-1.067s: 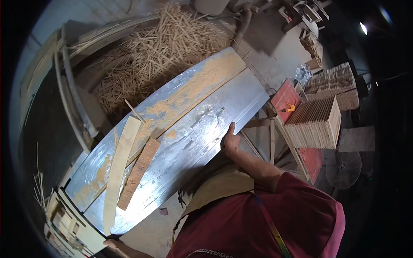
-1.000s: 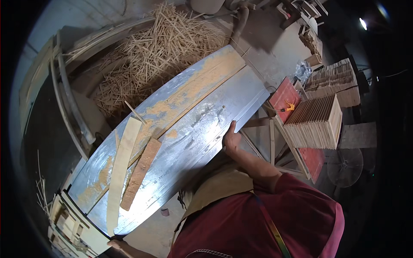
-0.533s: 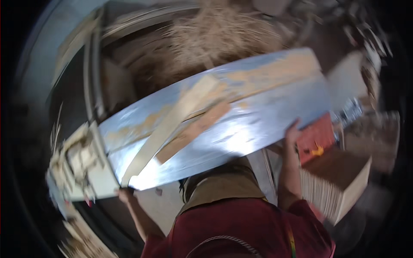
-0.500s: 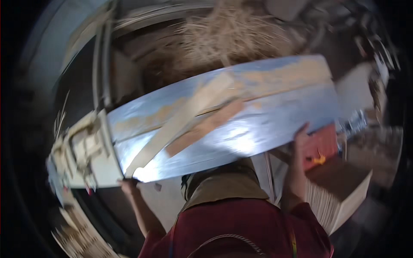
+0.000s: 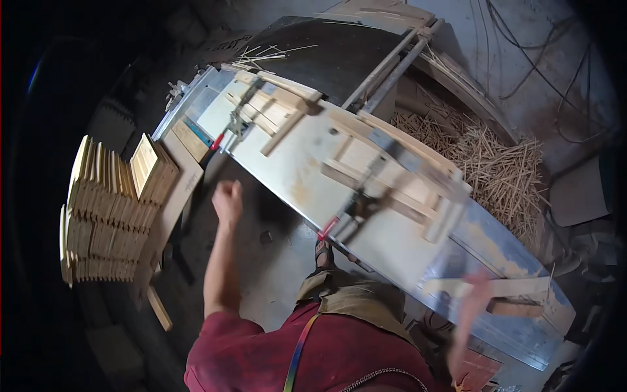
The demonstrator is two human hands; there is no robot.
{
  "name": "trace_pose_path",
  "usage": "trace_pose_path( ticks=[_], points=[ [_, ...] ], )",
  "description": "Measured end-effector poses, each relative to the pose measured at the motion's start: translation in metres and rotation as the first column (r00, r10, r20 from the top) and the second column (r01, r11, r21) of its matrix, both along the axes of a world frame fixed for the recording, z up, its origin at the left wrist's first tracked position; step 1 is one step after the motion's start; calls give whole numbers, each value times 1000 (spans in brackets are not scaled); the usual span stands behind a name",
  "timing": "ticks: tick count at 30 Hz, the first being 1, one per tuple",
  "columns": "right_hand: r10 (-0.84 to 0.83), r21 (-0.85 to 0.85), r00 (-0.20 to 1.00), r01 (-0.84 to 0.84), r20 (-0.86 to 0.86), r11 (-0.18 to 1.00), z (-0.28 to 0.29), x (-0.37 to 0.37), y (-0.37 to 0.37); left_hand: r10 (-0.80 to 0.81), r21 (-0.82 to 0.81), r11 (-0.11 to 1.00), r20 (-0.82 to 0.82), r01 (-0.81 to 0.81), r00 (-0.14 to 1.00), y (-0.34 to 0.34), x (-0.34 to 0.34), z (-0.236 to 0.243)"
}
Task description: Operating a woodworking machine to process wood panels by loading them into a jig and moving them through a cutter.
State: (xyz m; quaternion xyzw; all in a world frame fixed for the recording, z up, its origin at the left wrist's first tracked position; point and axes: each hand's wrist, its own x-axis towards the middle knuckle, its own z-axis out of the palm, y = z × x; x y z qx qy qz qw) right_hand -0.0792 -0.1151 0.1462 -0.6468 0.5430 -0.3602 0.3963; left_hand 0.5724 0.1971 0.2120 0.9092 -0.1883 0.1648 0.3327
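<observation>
From the head camera, I have both of the person's hands over the work area. My left hand (image 5: 227,201) hangs in the air off the near edge of the table, apart from it, with the fingers curled in toward the palm. My right hand (image 5: 476,289) is a blur across the pale wood strip (image 5: 516,286); I cannot tell whether its fingers are open or closed, nor whether they touch the wood.

That strip lies on the metal tabletop (image 5: 539,346), toward its right end, with a brown wood block (image 5: 516,308) just beside it on the near side. Sawdust (image 5: 483,240) coats part of the metal beyond.

To the left of the strip I see a pale board (image 5: 385,251) bearing light wood pieces, and two clamps with red handles, the nearer handle (image 5: 328,228) at the board's near edge. A heap of thin sticks (image 5: 499,179) sits past the far side of the table, and stacked wooden panels (image 5: 111,242) stand well to the left.
</observation>
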Motion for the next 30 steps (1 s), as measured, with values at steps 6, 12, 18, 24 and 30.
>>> trace_pose_path(
  ticks=[6,12,18,24,30],
  points=[
    [392,428,902,-432,183,794,-25,392,124,-77,458,883,-77,104,994,-26,306,-58],
    [-226,345,954,149,197,927,-47,463,168,-287,470,840,-34,269,957,-39,348,-92],
    [-255,362,958,193,132,912,-40,470,170,-265,486,840,-23,243,964,-22,357,-79],
    [-261,264,965,247,22,933,-36,470,171,-264,473,852,18,224,964,-35,355,-75],
    [-346,-70,902,340,-258,938,31,481,215,-200,-104,914,-956,393,214,-15,404,7]
  ],
)
